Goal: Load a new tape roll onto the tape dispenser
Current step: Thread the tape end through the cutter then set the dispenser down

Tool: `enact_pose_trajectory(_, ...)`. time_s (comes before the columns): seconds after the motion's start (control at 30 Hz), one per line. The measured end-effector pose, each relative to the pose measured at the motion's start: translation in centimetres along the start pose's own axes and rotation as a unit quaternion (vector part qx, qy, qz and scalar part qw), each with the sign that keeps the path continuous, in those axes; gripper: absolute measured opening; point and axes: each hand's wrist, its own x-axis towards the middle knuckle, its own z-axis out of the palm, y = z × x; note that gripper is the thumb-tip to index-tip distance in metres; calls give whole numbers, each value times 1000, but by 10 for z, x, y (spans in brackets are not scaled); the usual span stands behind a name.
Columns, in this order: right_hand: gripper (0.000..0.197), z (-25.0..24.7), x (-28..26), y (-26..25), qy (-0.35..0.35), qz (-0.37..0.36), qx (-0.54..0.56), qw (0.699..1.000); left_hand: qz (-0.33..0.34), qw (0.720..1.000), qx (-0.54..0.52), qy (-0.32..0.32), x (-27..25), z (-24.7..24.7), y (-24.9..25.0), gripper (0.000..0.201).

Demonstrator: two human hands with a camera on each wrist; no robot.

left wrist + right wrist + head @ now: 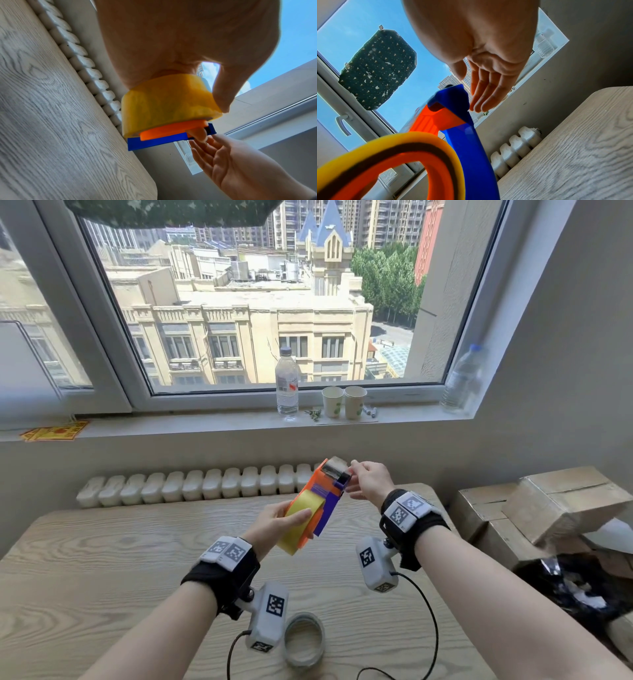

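An orange and blue tape dispenser (329,502) is held in the air above the table, tilted with its cutter end up and away from me. A yellow tape roll (291,537) sits on its orange hub. My left hand (284,518) grips the roll and dispenser together, thumb on the roll's outer face (164,102) and a fingertip under the blue frame (154,142). My right hand (356,477) is at the cutter end. Its fingers (488,92) are straight, tips against the side of the blue part (453,98). The yellow roll's rim (393,138) shows close up in the right wrist view.
A near-empty clear tape roll (304,640) lies on the wooden table (102,559) near my left wrist. Camera cables trail across the front. Cardboard boxes (555,501) and a black bag (575,587) stand to the right. A radiator (191,486) lines the wall; a bottle (287,385) and cups (344,402) stand on the sill.
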Motion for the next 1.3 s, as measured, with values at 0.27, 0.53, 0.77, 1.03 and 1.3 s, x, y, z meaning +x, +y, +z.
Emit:
enact_pose_trajectory(0.27, 38, 6, -16, 2, -161, -10, -55, 985, 21, 997, -47, 49, 6, -3, 17, 30)
enact_pose_trajectory(0.53, 53, 20, -20, 6, -103, -96, -68, 988, 11, 997, -71, 35, 9, -3, 31, 17)
enact_pose_trajectory(0.77, 35, 26, -24, 4, -63, -101, -67, 991, 1, 996, -76, 46, 5, -1, 37, 21)
enact_pose_trajectory(1.03, 16, 19, -34, 8, -8, -94, -88, 992, 11, 989, -31, 146, 7, -6, 39, 51)
enact_pose_trajectory(1.3, 14, 13, -40, 11, 28, -90, -136, 986, 21, 984, 89, 152, 8, -4, 31, 48)
